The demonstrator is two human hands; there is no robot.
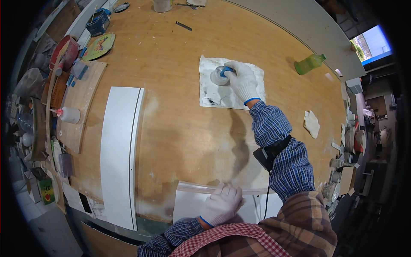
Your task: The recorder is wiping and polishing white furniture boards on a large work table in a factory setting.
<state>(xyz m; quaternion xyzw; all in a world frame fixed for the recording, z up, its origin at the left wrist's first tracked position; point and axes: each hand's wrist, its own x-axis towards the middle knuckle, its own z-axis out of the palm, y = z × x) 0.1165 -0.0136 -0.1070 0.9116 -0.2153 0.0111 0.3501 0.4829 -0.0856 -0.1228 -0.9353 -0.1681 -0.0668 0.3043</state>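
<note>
My right hand (pixel 245 80), in a white knit glove with a blue cuff edge, pinches a small blue piece (pixel 226 71). The piece is at the rim of a small round clear jar (pixel 219 77); its exact kind I cannot make out. Under the jar lies a stained white cloth (pixel 207 95). Close to my body, my gloved left hand (pixel 221 203) curls its fingers over the far edge of a white panel (pixel 188 204). Part of that panel is hidden beneath my sleeve and checked apron.
Another long white panel (pixel 118 150) lies to the left. A green bottle (pixel 310 64) is at the far right, above a crumpled cloth scrap (pixel 311 124). On the left stand a white squeeze bottle (pixel 69 115), a red bowl (pixel 64 52) and a blue box (pixel 97 23). Clutter lines both sides.
</note>
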